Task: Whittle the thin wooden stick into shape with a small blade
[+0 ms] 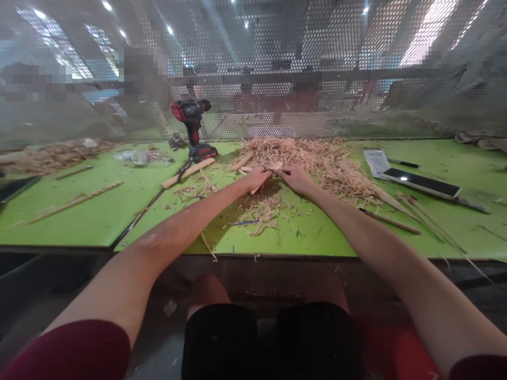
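Note:
My left hand (256,180) and my right hand (296,178) almost meet above the green table, fingers pinched together. Between the fingertips is a thin wooden strip (273,170); its pale end shows below the left hand, and the fingers cover much of it. Just behind the hands rises a big heap of curled wood shavings (301,150). Beneath them lie looser shavings (263,211) and a slim blue piece (247,222).
A cordless drill (194,129) stands at the back left, near a flat wooden stick (188,173) and a plastic bottle (144,157). On the right lie a phone (422,182), a white packet (375,161) and a dark-tipped stick (390,220). A perforated screen (273,100) closes off the back.

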Available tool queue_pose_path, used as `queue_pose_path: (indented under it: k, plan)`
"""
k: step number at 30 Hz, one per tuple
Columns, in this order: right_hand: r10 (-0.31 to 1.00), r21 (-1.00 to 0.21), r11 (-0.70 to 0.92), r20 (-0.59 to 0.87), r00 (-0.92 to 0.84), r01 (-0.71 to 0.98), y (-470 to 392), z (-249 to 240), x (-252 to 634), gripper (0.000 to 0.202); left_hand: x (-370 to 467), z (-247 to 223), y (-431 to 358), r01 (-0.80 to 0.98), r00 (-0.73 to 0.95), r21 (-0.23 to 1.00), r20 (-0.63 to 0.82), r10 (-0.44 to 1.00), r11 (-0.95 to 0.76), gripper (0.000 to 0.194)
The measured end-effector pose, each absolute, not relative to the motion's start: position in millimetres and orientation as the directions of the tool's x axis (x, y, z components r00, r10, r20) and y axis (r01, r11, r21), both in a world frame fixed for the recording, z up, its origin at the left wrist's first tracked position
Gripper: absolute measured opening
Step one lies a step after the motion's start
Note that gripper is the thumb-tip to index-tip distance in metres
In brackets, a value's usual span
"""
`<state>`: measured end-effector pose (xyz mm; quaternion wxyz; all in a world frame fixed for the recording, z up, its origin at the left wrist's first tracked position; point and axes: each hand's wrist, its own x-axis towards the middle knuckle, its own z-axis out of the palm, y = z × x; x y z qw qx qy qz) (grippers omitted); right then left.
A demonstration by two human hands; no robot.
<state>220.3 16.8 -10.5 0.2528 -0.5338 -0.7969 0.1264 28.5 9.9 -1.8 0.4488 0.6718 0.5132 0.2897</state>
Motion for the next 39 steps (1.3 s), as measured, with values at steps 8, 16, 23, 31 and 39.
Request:
queue_pose_path:
  k: [8,16,23,31,39]
  plan:
    - [0.934,-0.527,0.354,0.247,-0.259,0.772,16.9,-9.2,218.3,0.044,23.6,-5.3,5.6,0.407,0.253,0.906,0.007,0.967,-0.113,0.022]
    - [0.931,-0.558,0.358,0.271,-0.243,0.749,19.7,-12.4,219.6,0.044,20.4,2.3,-0.1,0.38,0.31,0.918,-0.011,0.951,-0.113,0.023]
    - [0.935,-0.534,0.346,0.263,-0.237,0.771,16.5,-8.6,217.7,0.042,18.1,-2.2,4.7,0.355,0.334,0.927,-0.005,0.943,-0.121,0.023]
    - [0.938,-0.528,0.34,0.246,-0.243,0.779,18.6,-10.1,218.2,0.042,17.6,-3.0,6.0,0.391,0.332,0.911,-0.003,0.943,-0.135,0.024]
    - [0.943,-0.547,0.307,0.285,-0.172,0.779,24.1,-14.8,228.0,0.043,13.6,-1.0,4.8,0.421,0.367,0.897,-0.032,0.93,-0.135,0.019]
